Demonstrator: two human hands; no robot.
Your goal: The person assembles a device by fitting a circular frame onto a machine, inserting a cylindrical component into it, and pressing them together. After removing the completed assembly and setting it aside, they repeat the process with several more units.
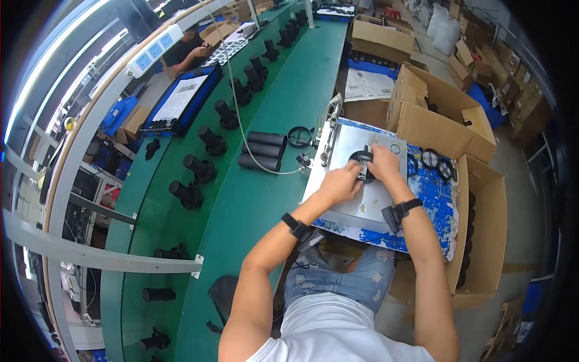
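Note:
Both of my hands work at a black ring-shaped part [362, 158] on a flat metal plate [377, 194] in front of me. The fingers of my left hand [342, 183] are bent and pinch at its near left side. At its right side my right hand [384, 161] grips the rim, fingers curled. My fingers cover much of the part. To the right, black spoked rings [430, 158] lie on a worn blue board [425, 208]. Another black ring [300, 136] lies left of the plate, beside several black tubes [263, 151].
A metal clamp mechanism [329, 136] stands along the plate's left edge, with a pale hose [244, 130] running to it. Black cylindrical parts [199, 168] line the green bench [235, 223]. Open cardboard boxes [446, 114] stand at the right. Another person [187, 51] sits across the bench.

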